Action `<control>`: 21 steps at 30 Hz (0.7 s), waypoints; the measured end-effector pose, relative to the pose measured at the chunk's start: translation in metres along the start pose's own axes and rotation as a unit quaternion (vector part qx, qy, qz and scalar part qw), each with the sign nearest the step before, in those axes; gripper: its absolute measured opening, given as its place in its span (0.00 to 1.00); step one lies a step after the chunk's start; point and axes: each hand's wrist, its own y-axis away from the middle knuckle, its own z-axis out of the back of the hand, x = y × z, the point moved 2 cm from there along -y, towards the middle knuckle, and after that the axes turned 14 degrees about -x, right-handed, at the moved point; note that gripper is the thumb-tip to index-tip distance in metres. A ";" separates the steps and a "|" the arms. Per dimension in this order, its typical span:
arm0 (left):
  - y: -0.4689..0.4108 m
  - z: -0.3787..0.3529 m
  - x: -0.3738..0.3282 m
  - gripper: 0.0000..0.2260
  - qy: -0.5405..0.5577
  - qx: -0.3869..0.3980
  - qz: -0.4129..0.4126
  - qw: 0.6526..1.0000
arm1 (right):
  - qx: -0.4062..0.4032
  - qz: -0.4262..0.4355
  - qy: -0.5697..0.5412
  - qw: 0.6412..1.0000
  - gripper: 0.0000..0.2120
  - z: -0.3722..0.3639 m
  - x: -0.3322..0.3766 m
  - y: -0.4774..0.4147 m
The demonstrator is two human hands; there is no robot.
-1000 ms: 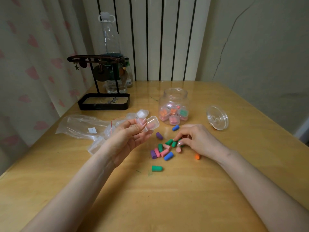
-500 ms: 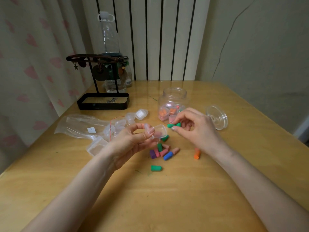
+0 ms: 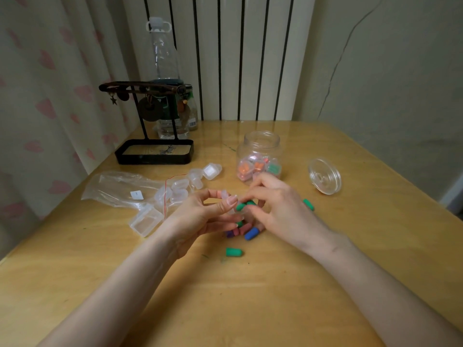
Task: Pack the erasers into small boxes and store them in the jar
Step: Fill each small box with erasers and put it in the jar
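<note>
Loose erasers (image 3: 251, 233) under hands — jar (image 3: 259, 156) behind, lid (image 3: 324, 176) right.

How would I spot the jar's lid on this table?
Start at the clear jar holding filled boxes near the table's far edge. Look to its right: the lid lies there alone. It is a round clear disc, unlike the small squarish boxes lying left of the jar.
</note>
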 end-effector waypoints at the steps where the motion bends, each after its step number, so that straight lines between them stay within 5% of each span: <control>1: 0.000 0.000 0.000 0.23 0.000 0.002 0.000 1.000 | -0.028 -0.013 -0.033 0.999 0.11 0.005 -0.002 -0.003; 5: 0.001 -0.003 -0.001 0.20 -0.002 0.032 0.007 0.999 | -0.135 -0.031 -0.104 0.985 0.12 0.017 -0.006 -0.009; 9: 0.003 -0.005 0.002 0.20 -0.019 0.059 0.012 0.998 | -0.110 0.053 -0.062 0.991 0.03 0.000 -0.007 -0.003; 17: 0.002 -0.002 0.001 0.22 -0.024 0.052 0.004 0.998 | -0.107 0.026 -0.069 0.992 0.10 -0.004 -0.010 -0.002; 21: 0.003 -0.003 0.000 0.22 -0.033 0.053 -0.004 0.998 | 0.052 -0.041 -0.207 0.976 0.28 0.014 -0.010 -0.004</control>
